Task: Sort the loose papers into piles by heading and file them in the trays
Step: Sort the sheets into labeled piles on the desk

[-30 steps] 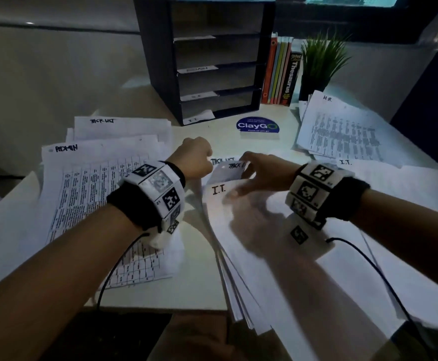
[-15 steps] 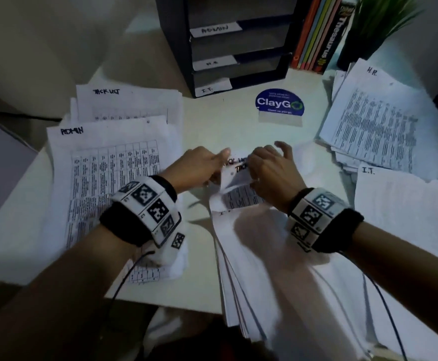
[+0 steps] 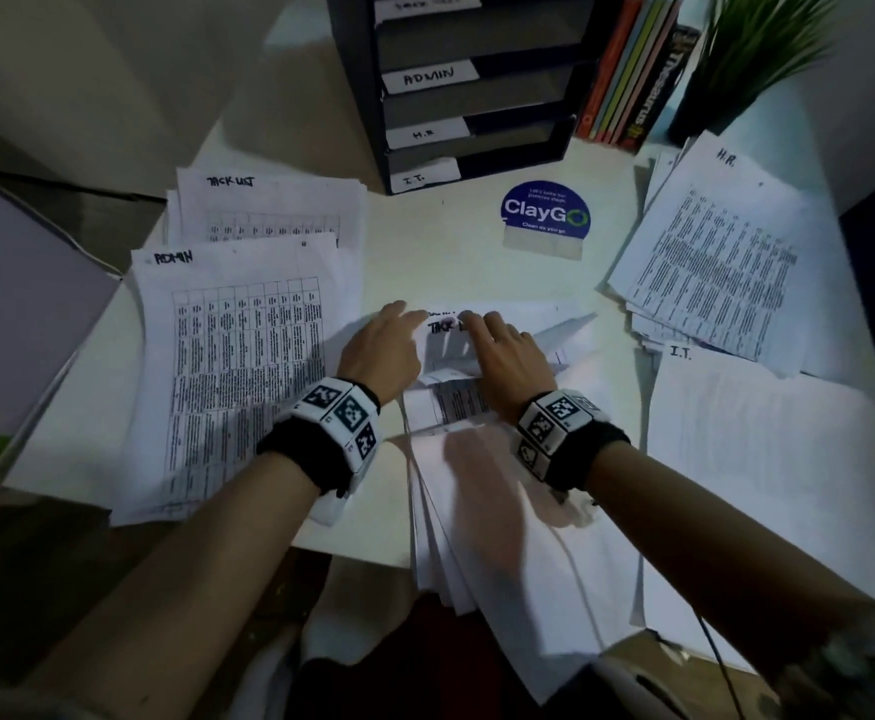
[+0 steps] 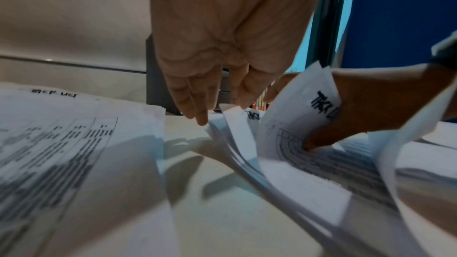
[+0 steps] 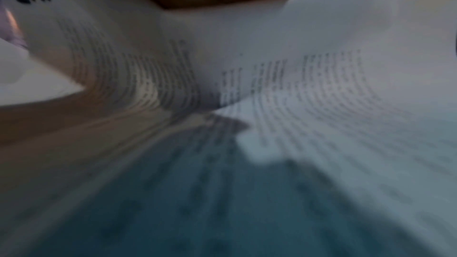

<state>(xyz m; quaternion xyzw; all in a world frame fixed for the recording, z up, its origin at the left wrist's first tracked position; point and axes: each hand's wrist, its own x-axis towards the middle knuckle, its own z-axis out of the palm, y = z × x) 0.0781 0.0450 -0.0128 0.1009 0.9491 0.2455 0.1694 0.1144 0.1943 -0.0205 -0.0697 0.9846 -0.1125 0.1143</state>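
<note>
Head view, my left hand (image 3: 380, 350) with straight fingers (image 4: 195, 105) touching the far edge of the loose stack (image 3: 477, 485) at the desk's (image 3: 425, 241) near edge, my right hand (image 3: 508, 350) gripping a lifted sheet (image 3: 443, 335), trays (image 3: 477, 96) at the far edge.

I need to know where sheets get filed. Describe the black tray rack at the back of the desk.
The tray rack is a black stack of open-fronted shelves, apparently plastic, standing upright at the back of the white desk. Each shelf edge carries a white handwritten label; from the bottom they read I.T., H.R. and ADMIN, with a blurred top one. The visible slots look empty. Upright books stand directly to its right. Neither hand touches it.
</note>
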